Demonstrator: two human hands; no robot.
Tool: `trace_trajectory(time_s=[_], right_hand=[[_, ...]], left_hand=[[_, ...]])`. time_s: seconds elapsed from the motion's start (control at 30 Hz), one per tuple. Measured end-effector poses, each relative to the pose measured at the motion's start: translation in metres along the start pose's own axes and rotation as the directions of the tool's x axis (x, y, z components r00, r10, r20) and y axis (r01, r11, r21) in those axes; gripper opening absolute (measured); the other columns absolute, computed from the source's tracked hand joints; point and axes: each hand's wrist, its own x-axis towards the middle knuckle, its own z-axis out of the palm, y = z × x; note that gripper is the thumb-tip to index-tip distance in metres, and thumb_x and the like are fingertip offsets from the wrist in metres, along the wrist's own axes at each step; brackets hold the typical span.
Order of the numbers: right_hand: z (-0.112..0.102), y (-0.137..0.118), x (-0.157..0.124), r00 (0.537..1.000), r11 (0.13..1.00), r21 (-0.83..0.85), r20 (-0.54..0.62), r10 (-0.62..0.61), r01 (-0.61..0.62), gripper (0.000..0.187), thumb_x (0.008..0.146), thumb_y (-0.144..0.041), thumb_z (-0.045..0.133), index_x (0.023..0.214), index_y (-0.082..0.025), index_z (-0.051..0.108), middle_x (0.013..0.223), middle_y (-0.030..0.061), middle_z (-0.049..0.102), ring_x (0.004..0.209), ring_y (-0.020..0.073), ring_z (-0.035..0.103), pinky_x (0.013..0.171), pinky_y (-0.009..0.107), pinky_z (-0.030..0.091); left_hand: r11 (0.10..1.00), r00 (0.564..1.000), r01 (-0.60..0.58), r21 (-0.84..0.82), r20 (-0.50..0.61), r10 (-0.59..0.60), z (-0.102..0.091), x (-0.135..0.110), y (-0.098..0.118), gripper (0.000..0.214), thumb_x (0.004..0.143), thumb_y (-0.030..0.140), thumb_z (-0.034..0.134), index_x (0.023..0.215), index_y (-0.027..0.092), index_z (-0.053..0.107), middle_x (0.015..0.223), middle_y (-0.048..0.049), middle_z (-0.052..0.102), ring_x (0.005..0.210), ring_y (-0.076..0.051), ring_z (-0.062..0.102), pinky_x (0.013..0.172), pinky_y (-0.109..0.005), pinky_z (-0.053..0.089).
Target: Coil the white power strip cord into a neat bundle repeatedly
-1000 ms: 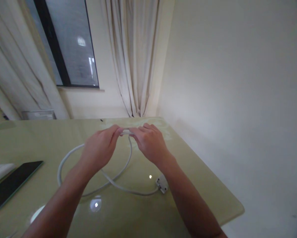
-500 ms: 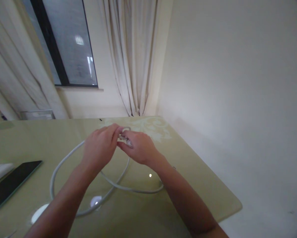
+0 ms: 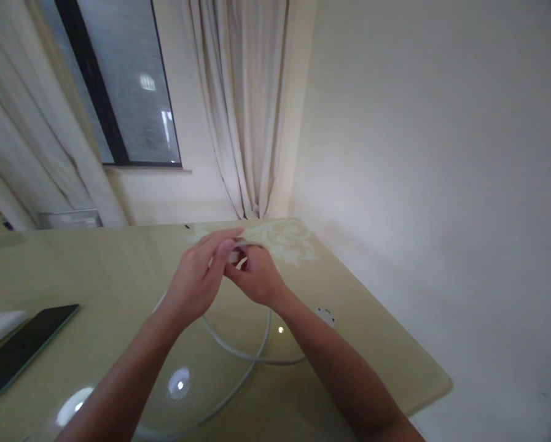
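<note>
While both forearms converge, left hand [image 3: 196, 286] and right hand [image 3: 255, 280] apparently pinch the cable [image 3: 236, 352].

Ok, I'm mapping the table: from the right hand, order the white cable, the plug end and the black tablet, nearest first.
1. white cable, held by the right hand.
2. plug end, just to its right.
3. black tablet, far left.
</note>
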Motion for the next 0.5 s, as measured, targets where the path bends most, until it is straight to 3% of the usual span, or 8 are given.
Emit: trace_trajectory(time_s=[0.07, 0.17, 0.23, 0.3, 0.4, 0.5], right_hand=[[-0.001, 0.001, 0.001, 0.999, 0.994, 0.109, -0.031, 0.005, -0.002, 0.023, 0.093, -0.04, 0.077, 0.104, -0.019, 0.074, 0.091, 0.002, 0.075, 0.076, 0.015, 0.066, 0.069, 0.026, 0.05], [0.001, 0.005, 0.002, 0.994, 0.957, 0.279, -0.042, 0.098, -0.083, 0.041, 0.089, -0.043, 0.079, 0.123, -0.021, 0.071, 0.1, 0.0034, 0.075, 0.08, 0.0163, 0.068, 0.07, 0.027, 0.053], [0.005, 0.009, 0.003, 0.98, 0.878, 0.444, 0.001, 0.201, -0.18, 0.058, 0.083, -0.04, 0.084, 0.136, -0.024, 0.066, 0.11, 0.0046, 0.075, 0.087, 0.0175, 0.07, 0.076, 0.029, 0.056], [0.008, 0.011, 0.004, 0.956, 0.746, 0.61, 0.066, 0.287, -0.266, 0.071, 0.075, -0.035, 0.088, 0.141, -0.028, 0.063, 0.125, 0.0053, 0.072, 0.099, 0.0188, 0.072, 0.087, 0.032, 0.058], [0.004, 0.012, 0.007, 0.928, 0.541, 0.798, 0.058, 0.369, -0.265, 0.057, 0.077, -0.037, 0.086, 0.131, -0.03, 0.069, 0.136, 0.0038, 0.07, 0.116, 0.0198, 0.07, 0.097, 0.033, 0.057], [-0.015, 0.017, 0.013, 0.882, 0.425, 0.897, -0.101, 0.459, -0.119, 0.023, 0.089, -0.036, 0.074, 0.108, -0.025, 0.075, 0.119, 0.0037, 0.078, 0.115, 0.0183, 0.071, 0.097, 0.032, 0.058]], left_hand=[[0.995, 0.995, 0.1, 0.025, -0.006, -0.1, -0.006, 0.004, -0.013, 0.065, 0.11, 0.06, 0.03, 0.137, 0.016, 0.071, 0.139, -0.0146, 0.075, 0.129, -0.029, 0.068, 0.115, -0.045, 0.048], [0.948, 0.955, 0.264, 0.176, 0.088, -0.282, -0.013, 0.009, -0.036, 0.079, 0.105, 0.071, 0.02, 0.102, 0.017, 0.078, 0.103, -0.015, 0.081, 0.106, -0.034, 0.074, 0.097, -0.046, 0.055], [0.919, 0.925, 0.319, 0.234, 0.134, -0.355, -0.015, 0.012, -0.047, 0.078, 0.103, 0.073, 0.018, 0.079, 0.021, 0.071, 0.079, -0.0103, 0.075, 0.085, -0.032, 0.072, 0.08, -0.041, 0.053], [0.917, 0.925, 0.322, 0.235, 0.13, -0.358, -0.017, 0.013, -0.056, 0.07, 0.101, 0.073, 0.026, 0.074, 0.022, 0.065, 0.071, -0.0061, 0.07, 0.075, -0.028, 0.067, 0.071, -0.036, 0.047], [0.891, 0.907, 0.402, 0.21, 0.042, -0.419, -0.026, 0.014, -0.069, 0.051, 0.094, 0.067, 0.051, 0.074, 0.022, 0.064, 0.067, -0.003, 0.066, 0.069, -0.024, 0.061, 0.063, -0.033, 0.039], [0.832, 0.824, 0.555, 0.02, -0.152, -0.546, -0.044, 0.016, -0.084, 0.034, 0.089, 0.052, 0.061, 0.076, 0.021, 0.065, 0.063, -0.0007, 0.057, 0.064, -0.021, 0.052, 0.058, -0.031, 0.035]])
